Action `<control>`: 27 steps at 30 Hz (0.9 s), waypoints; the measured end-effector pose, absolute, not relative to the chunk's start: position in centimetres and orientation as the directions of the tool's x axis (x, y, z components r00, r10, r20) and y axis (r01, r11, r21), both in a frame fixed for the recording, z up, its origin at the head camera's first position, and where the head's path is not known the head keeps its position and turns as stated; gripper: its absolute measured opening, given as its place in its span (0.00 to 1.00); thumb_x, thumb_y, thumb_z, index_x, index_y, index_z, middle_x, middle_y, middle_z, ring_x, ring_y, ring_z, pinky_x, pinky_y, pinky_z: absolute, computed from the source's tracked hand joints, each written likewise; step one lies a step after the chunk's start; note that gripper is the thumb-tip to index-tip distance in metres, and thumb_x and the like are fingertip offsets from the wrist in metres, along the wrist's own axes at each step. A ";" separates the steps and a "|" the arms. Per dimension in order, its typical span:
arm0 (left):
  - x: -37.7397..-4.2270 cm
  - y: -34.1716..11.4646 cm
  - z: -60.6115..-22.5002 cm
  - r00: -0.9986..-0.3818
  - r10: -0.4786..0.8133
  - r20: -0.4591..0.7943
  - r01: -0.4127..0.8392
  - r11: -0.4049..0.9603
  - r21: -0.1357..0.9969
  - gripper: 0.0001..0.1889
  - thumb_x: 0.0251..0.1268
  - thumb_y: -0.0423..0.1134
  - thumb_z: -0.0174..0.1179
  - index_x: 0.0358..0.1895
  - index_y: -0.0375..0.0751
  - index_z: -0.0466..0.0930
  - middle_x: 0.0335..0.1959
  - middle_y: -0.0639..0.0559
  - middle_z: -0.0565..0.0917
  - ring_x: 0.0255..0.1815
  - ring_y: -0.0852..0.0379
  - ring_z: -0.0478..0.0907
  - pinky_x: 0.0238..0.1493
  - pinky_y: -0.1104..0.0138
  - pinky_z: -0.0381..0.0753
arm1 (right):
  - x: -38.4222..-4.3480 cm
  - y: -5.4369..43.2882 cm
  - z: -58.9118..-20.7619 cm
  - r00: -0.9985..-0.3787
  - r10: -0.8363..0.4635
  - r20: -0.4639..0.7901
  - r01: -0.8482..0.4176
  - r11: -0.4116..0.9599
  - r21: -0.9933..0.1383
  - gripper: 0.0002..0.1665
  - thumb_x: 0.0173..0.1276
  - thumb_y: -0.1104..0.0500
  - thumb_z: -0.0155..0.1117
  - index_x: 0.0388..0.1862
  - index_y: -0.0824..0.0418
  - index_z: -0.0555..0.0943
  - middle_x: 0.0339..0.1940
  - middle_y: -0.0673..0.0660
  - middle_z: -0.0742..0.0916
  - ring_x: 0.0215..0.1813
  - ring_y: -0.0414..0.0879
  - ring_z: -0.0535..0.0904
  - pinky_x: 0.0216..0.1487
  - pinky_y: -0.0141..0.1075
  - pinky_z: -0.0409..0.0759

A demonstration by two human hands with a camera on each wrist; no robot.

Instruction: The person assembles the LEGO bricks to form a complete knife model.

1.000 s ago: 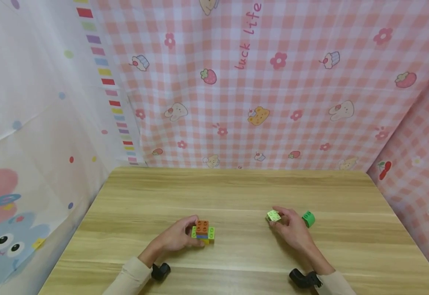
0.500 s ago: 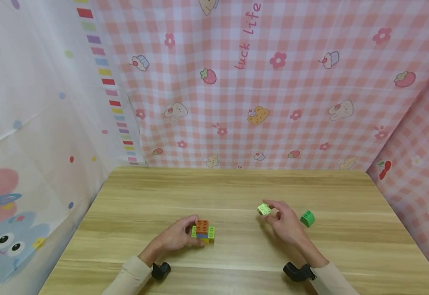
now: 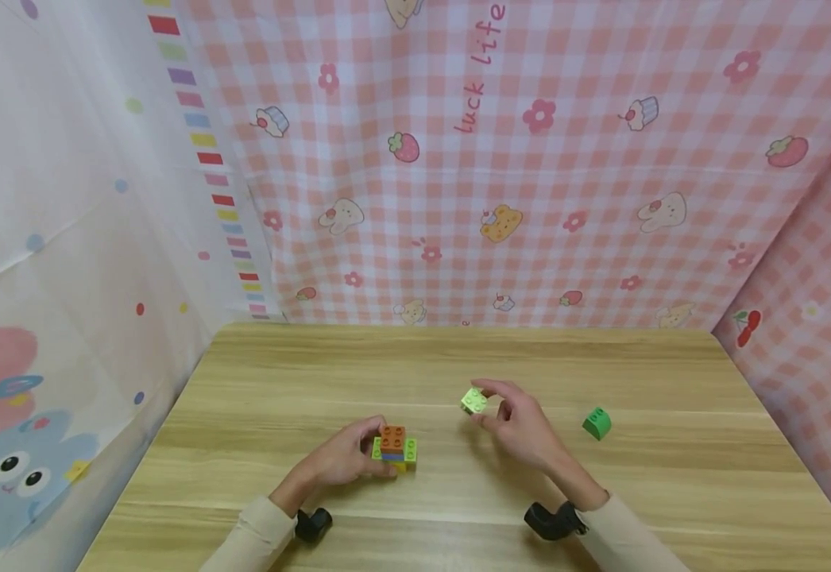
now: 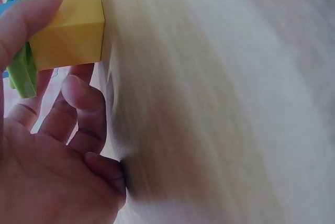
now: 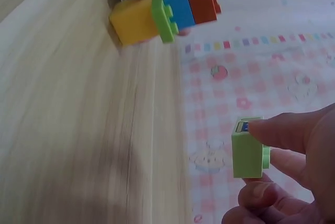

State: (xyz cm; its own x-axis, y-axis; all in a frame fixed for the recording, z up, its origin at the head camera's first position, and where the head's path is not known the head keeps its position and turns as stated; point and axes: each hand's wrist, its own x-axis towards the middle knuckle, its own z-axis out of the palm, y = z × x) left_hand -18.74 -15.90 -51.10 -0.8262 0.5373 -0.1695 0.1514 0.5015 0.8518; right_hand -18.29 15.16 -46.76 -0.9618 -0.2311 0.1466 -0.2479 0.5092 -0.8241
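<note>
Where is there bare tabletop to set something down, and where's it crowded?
On the table, bare: the far strip along the checked cloth; right of the green curved block; left of the left hand. Crowded: around the stack in that hand, and beside the right hand with its lime block.

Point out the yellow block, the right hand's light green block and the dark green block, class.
Yellow block (image 4: 71, 38), left wrist view, side face.
Light green block (image 5: 247, 155), right wrist view, plain side face.
Dark green block (image 3: 597, 426), head view, curved face.
</note>
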 end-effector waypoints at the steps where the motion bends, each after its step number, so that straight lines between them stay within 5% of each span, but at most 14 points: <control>1: -18.8 -15.9 -51.1 -0.826 0.537 -0.169 0.153 0.502 0.851 0.17 0.55 0.42 0.74 0.38 0.49 0.72 0.37 0.54 0.76 0.36 0.55 0.67 0.34 0.67 0.64 | -18.3 14.8 -46.6 -0.959 -0.240 0.148 -0.253 0.503 -0.826 0.28 0.62 0.65 0.72 0.62 0.59 0.79 0.52 0.57 0.82 0.25 0.40 0.69 0.24 0.29 0.67; 11: -18.7 -15.8 -51.5 -0.842 0.513 -0.165 0.147 0.513 0.846 0.17 0.53 0.42 0.75 0.39 0.50 0.73 0.36 0.54 0.76 0.35 0.56 0.67 0.33 0.68 0.65 | -17.8 11.8 -45.7 -0.927 -0.333 0.171 -0.313 0.438 -0.843 0.26 0.61 0.66 0.72 0.58 0.58 0.79 0.49 0.54 0.84 0.24 0.38 0.69 0.23 0.28 0.67; 19: -18.5 -15.7 -51.5 -0.850 0.506 -0.146 0.140 0.485 0.863 0.18 0.54 0.40 0.74 0.42 0.50 0.73 0.41 0.56 0.82 0.38 0.54 0.69 0.38 0.65 0.67 | -17.3 10.2 -45.3 -0.890 -0.418 0.181 -0.343 0.354 -0.870 0.22 0.63 0.64 0.71 0.56 0.55 0.80 0.32 0.52 0.80 0.23 0.37 0.68 0.23 0.27 0.65; 27: -18.2 -15.7 -51.2 -0.846 0.516 -0.136 0.130 0.446 0.885 0.19 0.56 0.36 0.73 0.45 0.48 0.72 0.44 0.56 0.84 0.45 0.54 0.76 0.46 0.62 0.73 | -16.9 8.4 -45.0 -0.844 -0.488 0.223 -0.407 0.311 -0.859 0.23 0.63 0.65 0.71 0.57 0.55 0.81 0.39 0.53 0.81 0.24 0.37 0.68 0.24 0.26 0.66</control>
State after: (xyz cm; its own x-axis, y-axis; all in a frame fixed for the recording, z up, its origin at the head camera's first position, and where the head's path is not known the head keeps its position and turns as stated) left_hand -18.23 -15.71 -51.20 -0.8456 0.5163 -0.1359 0.1301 0.4461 0.8854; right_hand -16.93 8.35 -45.01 -0.8439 -0.4881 0.2229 -0.4068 0.3112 -0.8588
